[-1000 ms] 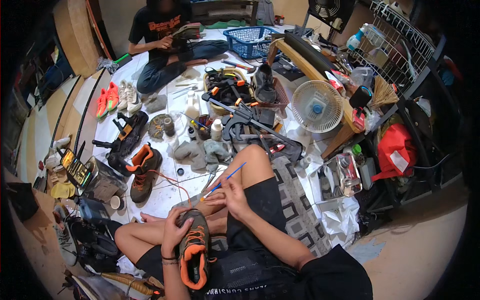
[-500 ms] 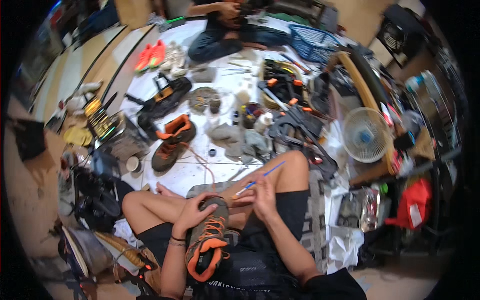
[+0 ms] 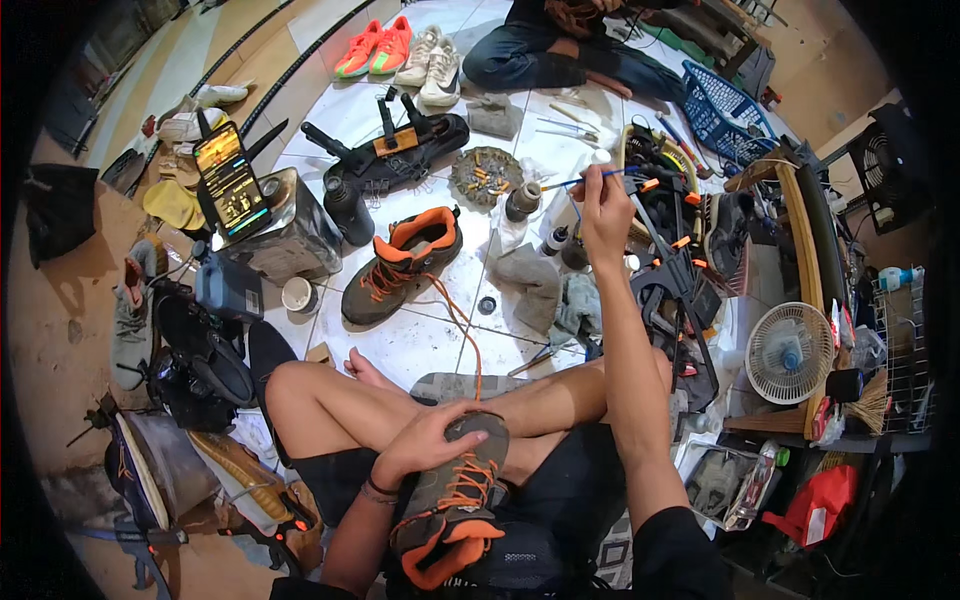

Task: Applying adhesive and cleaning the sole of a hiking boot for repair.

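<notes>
I sit cross-legged on the floor. My left hand (image 3: 425,442) grips the toe of a brown and orange hiking shoe (image 3: 450,505) that rests on my lap. My right hand (image 3: 605,207) is stretched far forward and holds a thin blue brush (image 3: 590,181). The brush tip reaches a small brown bottle (image 3: 522,200) standing on the white tiles. The matching brown and orange shoe (image 3: 398,264) lies on the floor ahead, its orange lace trailing toward my lap.
Another person (image 3: 560,45) sits at the far side by a blue basket (image 3: 728,98). Sneakers (image 3: 400,48), a round ashtray (image 3: 485,175), grey rags (image 3: 530,280), clamps (image 3: 670,250), a phone (image 3: 230,180) on a metal tin, and a small fan (image 3: 790,352) crowd the floor.
My right arm has stretched forward from my lap, carrying the brush out to the small bottle. My left hand has stayed on the shoe. The view has tilted down and shifted.
</notes>
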### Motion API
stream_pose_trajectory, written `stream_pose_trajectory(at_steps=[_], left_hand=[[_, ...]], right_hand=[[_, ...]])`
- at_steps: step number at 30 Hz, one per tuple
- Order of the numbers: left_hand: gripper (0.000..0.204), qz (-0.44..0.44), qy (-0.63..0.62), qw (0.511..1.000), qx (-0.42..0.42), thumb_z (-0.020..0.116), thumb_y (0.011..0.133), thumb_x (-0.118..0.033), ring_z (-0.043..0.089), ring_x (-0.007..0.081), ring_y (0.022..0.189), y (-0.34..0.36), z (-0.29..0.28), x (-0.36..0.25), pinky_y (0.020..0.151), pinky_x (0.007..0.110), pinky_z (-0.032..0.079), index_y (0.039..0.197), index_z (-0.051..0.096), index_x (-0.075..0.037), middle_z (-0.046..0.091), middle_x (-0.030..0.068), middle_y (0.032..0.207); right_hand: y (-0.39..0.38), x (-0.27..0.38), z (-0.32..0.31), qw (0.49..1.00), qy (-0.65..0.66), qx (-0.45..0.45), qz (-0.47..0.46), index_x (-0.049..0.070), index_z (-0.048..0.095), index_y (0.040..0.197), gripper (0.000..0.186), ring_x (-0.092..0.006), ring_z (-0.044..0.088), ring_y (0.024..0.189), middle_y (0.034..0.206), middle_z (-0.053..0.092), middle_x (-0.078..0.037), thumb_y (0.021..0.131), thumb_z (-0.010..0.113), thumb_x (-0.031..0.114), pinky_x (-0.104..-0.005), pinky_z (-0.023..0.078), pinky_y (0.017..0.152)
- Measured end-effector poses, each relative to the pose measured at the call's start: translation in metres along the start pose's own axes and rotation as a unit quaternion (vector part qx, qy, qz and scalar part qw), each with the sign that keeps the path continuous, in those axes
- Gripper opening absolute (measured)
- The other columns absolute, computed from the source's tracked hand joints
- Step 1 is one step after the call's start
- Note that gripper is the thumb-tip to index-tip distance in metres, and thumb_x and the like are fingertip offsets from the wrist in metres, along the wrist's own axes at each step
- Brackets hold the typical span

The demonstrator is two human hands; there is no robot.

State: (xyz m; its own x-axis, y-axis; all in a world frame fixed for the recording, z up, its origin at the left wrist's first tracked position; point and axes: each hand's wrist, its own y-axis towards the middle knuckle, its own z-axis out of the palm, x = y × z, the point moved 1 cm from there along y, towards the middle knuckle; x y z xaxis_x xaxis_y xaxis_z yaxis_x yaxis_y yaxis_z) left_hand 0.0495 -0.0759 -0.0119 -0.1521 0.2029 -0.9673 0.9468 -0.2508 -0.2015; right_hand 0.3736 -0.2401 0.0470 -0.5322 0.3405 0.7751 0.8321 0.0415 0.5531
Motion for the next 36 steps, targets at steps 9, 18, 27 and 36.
stream_pose_trajectory(at_steps=[9,18,27,36], left_hand=[[0.039,0.015,-0.013,0.999,0.044,0.069,0.089,-0.027,0.065,0.0311,0.098,0.020,-0.009,-0.006,0.086,0.036,0.050,0.119,0.060,-0.003,0.066,0.0157,0.105],[0.037,-0.026,0.016,0.999,0.014,0.071,0.087,-0.014,0.064,0.0251,0.104,0.007,-0.010,0.001,0.090,0.033,0.049,0.118,0.058,0.001,0.066,0.0176,0.111],[0.036,-0.044,-0.004,0.998,0.034,0.069,0.087,-0.007,0.063,0.0219,0.106,0.011,-0.007,-0.014,0.093,0.031,0.048,0.118,0.056,0.003,0.066,0.0165,0.115],[0.039,-0.025,-0.060,0.996,0.057,0.067,0.091,-0.015,0.058,0.0161,0.112,0.009,-0.002,0.002,0.098,0.031,0.045,0.126,0.057,-0.002,0.064,0.0099,0.119]], right_hand=[[0.007,-0.025,0.032,0.980,-0.168,0.104,-0.011,0.001,0.070,0.085,0.031,-0.0318,0.060,0.067,0.073,0.063,-0.018,0.100,0.053,0.023,-0.0402,0.045,0.060],[-0.004,-0.045,0.071,0.961,-0.142,0.222,0.087,0.020,0.071,0.118,0.037,-0.0422,0.060,0.091,0.099,0.054,-0.025,0.096,0.051,0.042,-0.0484,0.050,0.081],[0.004,-0.042,0.049,0.963,-0.183,0.188,0.068,0.017,0.072,0.112,0.034,-0.0419,0.061,0.082,0.093,0.054,-0.021,0.096,0.054,0.040,-0.0506,0.049,0.078],[0.036,-0.064,-0.029,0.915,-0.296,0.053,-0.270,0.006,0.069,0.103,0.025,-0.0262,0.061,0.073,0.083,0.066,-0.010,0.099,0.048,0.017,-0.0381,0.049,0.070]])
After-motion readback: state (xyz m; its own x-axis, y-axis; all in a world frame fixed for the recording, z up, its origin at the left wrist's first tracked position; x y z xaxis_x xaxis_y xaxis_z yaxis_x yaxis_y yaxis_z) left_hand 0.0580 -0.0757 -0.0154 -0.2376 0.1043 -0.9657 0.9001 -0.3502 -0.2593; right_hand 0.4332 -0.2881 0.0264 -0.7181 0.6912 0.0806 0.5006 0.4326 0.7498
